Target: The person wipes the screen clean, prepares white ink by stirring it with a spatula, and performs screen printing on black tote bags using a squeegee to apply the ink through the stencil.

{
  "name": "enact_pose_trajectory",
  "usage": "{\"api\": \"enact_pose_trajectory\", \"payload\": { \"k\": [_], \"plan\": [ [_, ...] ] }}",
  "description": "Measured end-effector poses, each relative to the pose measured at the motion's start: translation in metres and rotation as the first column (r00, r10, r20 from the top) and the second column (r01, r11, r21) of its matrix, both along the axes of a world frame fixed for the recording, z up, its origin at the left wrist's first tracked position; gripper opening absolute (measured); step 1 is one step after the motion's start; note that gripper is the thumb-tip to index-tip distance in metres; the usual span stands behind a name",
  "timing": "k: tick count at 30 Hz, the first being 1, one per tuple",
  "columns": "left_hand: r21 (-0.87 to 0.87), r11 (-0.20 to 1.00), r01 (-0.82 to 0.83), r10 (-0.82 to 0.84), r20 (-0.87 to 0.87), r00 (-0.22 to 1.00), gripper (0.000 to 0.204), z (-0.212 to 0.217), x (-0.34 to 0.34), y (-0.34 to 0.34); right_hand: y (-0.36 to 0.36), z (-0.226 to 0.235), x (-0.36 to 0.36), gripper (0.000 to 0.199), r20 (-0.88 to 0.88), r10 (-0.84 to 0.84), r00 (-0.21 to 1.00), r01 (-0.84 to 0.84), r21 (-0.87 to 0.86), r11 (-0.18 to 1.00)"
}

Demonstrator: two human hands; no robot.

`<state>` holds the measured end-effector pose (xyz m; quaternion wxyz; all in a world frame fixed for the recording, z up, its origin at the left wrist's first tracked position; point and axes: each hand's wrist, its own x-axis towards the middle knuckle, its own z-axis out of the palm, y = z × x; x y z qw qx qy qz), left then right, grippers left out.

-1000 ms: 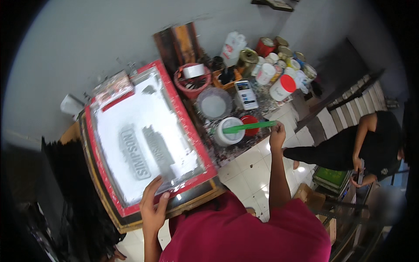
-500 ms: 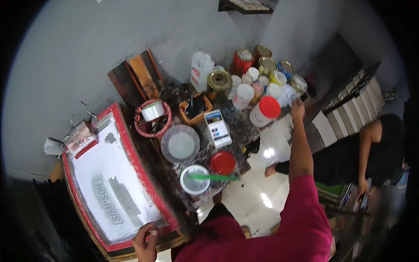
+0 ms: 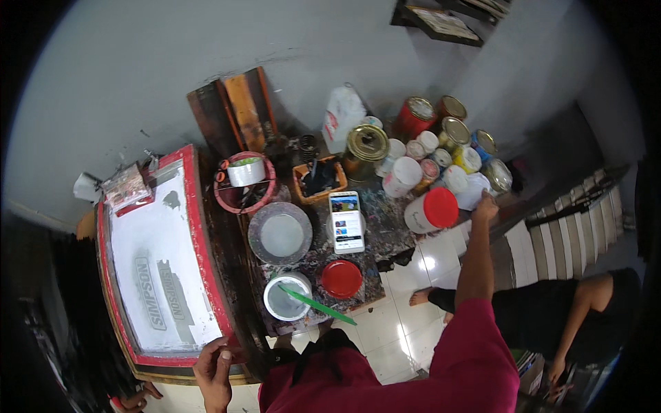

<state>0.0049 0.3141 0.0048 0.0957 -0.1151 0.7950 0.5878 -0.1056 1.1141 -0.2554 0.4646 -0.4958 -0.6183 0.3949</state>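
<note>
My left hand (image 3: 215, 372) grips the near edge of a red-framed printing screen (image 3: 206, 268) with a white mesh, lying on the left of the bench. My right hand (image 3: 485, 206) is stretched far out to the right and touches a white piece among the jars and cans, beside a white tub with a red lid (image 3: 432, 210); what it grips is not clear. Between the hands stand an open tub of white paint (image 3: 286, 297) with a green stick (image 3: 318, 306) across it, a red lid (image 3: 341, 279), a grey disc (image 3: 280, 234) and a phone (image 3: 346, 221) with its display lit.
Several paint cans and jars (image 3: 441, 138) crowd the back right. A red bowl with a tape roll (image 3: 244, 180), an orange tray of tools (image 3: 318, 179) and wooden boards (image 3: 237, 113) stand by the wall. Another person (image 3: 551, 316) sits on the tiled floor at right.
The view has swung right, so the screen slid left. My right hand left the green stick in the white tub and reached out to the cans at the right. My left hand stays on the frame.
</note>
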Motion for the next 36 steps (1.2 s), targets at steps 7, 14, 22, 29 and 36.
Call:
{"api": "enact_pose_trajectory", "payload": {
  "k": [7, 14, 22, 29, 36],
  "plan": [
    [-0.029, 0.999, 0.021, -0.022, -0.019, 1.0, 0.03, 0.006, -0.008, -0.003, -0.033, 0.056, 0.056, 0.014, -0.184, 0.042, 0.982, -0.029, 0.07, 0.997],
    [0.155, 0.951, 0.267, -0.255, -0.092, 0.962, 0.033, 0.038, -0.027, 0.034, -0.173, 0.275, 0.131, 0.021, -0.205, 0.23, 0.951, -0.163, 0.298, 0.94],
    [0.438, 0.391, 0.81, -0.663, -0.476, 0.578, 0.093, 0.071, -0.052, 0.116, -0.446, 0.42, 0.132, 0.012, -0.121, 0.748, 0.652, -0.698, 0.29, 0.655],
    [0.973, 0.136, 0.188, -0.314, -0.138, 0.939, 0.084, 0.044, -0.056, -0.014, -0.666, 0.382, 0.06, 0.016, 0.078, 0.96, 0.268, -0.945, 0.215, 0.247],
    [0.964, 0.257, 0.07, -0.052, -0.058, 0.997, 0.048, -0.01, -0.084, -0.117, -0.804, 0.331, -0.033, 0.088, 0.065, 0.948, -0.311, -0.908, -0.315, -0.276]
  ]
}}
